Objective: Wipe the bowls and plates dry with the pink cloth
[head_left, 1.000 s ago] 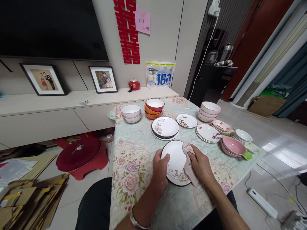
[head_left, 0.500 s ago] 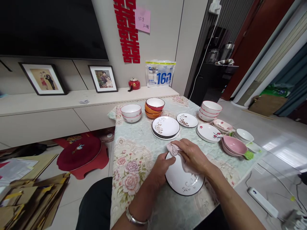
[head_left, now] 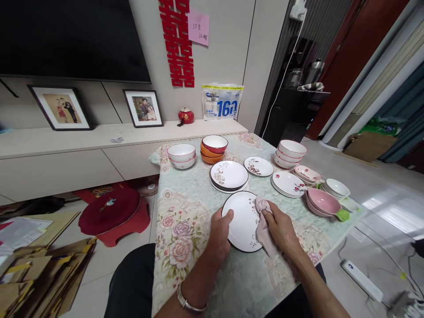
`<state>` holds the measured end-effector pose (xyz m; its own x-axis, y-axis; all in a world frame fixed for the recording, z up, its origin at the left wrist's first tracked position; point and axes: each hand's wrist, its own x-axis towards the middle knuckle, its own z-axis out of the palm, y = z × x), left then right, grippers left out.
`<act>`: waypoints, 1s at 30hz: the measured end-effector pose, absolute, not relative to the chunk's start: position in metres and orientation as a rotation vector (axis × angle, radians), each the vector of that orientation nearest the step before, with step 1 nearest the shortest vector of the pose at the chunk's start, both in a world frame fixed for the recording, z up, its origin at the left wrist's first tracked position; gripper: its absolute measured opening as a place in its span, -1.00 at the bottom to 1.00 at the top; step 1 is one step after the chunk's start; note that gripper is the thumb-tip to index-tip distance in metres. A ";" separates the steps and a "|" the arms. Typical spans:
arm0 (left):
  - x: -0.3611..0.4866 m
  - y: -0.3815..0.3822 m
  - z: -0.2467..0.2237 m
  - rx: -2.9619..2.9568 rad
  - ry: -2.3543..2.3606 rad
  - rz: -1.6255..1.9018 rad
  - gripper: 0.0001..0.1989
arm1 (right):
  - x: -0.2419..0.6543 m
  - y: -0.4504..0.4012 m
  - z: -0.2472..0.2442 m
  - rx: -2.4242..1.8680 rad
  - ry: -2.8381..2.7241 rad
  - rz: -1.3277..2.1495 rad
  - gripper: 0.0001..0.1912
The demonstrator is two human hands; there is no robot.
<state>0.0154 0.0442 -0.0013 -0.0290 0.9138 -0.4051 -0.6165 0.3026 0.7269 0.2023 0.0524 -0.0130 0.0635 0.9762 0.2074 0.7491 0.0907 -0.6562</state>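
A white plate with a dark rim and brown floral marks is held over the near part of the table. My left hand grips its left edge, thumb on top and fingers hidden beneath. At the plate's right edge, my right hand is closed on a pale pink cloth, which hangs down over the rim. Just beyond the plate sits a stack of similar plates, with a single floral plate to its right.
Further stacks stand on the flowered tablecloth: white bowls, orange and red bowls, red-rimmed bowls, flower plates, pink bowls and small white bowls. A red stool is left of the table.
The plate has turned and shifted up and left. My right hand has moved with the cloth from the plate's top edge to its right edge. My left hand sits slightly lower on the rim.
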 end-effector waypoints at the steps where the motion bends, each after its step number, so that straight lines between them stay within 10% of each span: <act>1: 0.015 0.044 -0.001 0.375 0.975 1.271 -0.52 | 0.204 0.051 -0.015 -1.711 -1.704 0.465 -0.55; 30: 0.014 0.046 0.000 0.302 0.994 1.184 -0.58 | 0.198 0.051 -0.017 -1.751 -1.942 0.015 -0.69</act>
